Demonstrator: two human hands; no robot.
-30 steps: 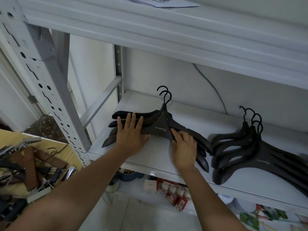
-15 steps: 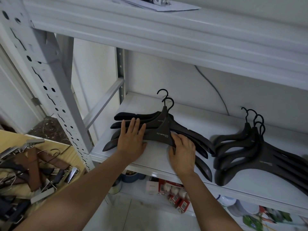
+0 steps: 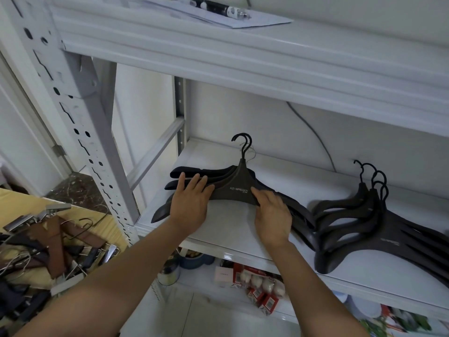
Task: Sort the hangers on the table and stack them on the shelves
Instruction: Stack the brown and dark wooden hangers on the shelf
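Observation:
A stack of black plastic hangers (image 3: 237, 188) lies on the white shelf (image 3: 233, 229), hooks pointing toward the back wall. My left hand (image 3: 190, 207) lies flat with straight fingers on the stack's left arms. My right hand (image 3: 273, 216) rests on the right arms, fingers slightly bent over their lower edge. A second stack of black hangers (image 3: 369, 224) lies further right on the same shelf, fanned out. On the table (image 3: 73, 207) at the lower left lies a heap of brown and dark clip hangers (image 3: 48, 242).
A perforated white upright (image 3: 80, 132) stands between table and shelf. The shelf above (image 3: 243, 52) holds papers. Below, a lower shelf carries tins, small boxes and red packets (image 3: 252, 285). A dark cable (image 3: 313, 132) runs down the back wall.
The hangers of the left stack have drawn closer together under my hands, their hooks nearly lined up. My hands have shifted only a little.

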